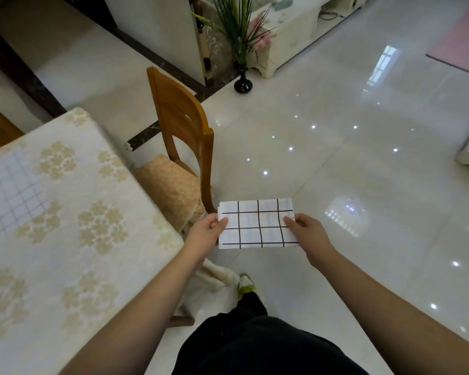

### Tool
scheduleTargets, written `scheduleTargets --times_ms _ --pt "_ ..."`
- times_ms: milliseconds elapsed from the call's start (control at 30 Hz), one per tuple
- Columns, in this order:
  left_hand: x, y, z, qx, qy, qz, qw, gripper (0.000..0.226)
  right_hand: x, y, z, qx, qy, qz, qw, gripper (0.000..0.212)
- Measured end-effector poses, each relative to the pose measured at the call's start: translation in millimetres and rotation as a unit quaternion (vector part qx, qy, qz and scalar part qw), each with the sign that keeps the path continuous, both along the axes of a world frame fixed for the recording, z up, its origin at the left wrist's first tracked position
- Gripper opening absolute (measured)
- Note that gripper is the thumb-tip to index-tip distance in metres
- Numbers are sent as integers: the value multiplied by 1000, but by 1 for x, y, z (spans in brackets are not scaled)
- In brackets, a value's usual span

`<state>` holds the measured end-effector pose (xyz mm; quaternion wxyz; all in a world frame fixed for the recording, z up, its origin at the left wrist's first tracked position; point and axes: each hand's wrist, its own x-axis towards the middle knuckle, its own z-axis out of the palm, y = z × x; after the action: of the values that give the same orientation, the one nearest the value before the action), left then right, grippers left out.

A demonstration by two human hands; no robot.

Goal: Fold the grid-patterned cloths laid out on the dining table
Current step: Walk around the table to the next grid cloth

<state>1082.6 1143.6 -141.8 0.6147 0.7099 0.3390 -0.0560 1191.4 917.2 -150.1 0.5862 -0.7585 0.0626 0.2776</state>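
Note:
A white cloth with a black grid [257,224], folded into a small rectangle, hangs flat in the air over the floor, right of the table. My left hand [205,231] pinches its left edge, thumb on top. My right hand [307,231] pinches its right edge the same way. A second grid-patterned cloth [8,193], pale with thin blue lines, lies spread flat on the dining table [73,239] at the far left.
The table wears a cream cloth with gold flowers. A wooden chair [184,136] with a cushion stands at the table's right side. A black vase [243,83] with a plant stands on the glossy tiled floor. My leg and shoe [245,284] are below.

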Motion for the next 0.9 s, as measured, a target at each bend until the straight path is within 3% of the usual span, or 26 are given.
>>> scheduleTargets --times_ms 400,667,900 --pt "118 52 25 -64 -10 -16 998 16 125 37 27 45 46 49 997 10" --pt "186 65 37 -32 -10 -19 999 12 200 47 36 71 74 67 993 18" --pt "258 55 41 -23 -16 13 1000 18 288 48 29 56 64 92 992 11"
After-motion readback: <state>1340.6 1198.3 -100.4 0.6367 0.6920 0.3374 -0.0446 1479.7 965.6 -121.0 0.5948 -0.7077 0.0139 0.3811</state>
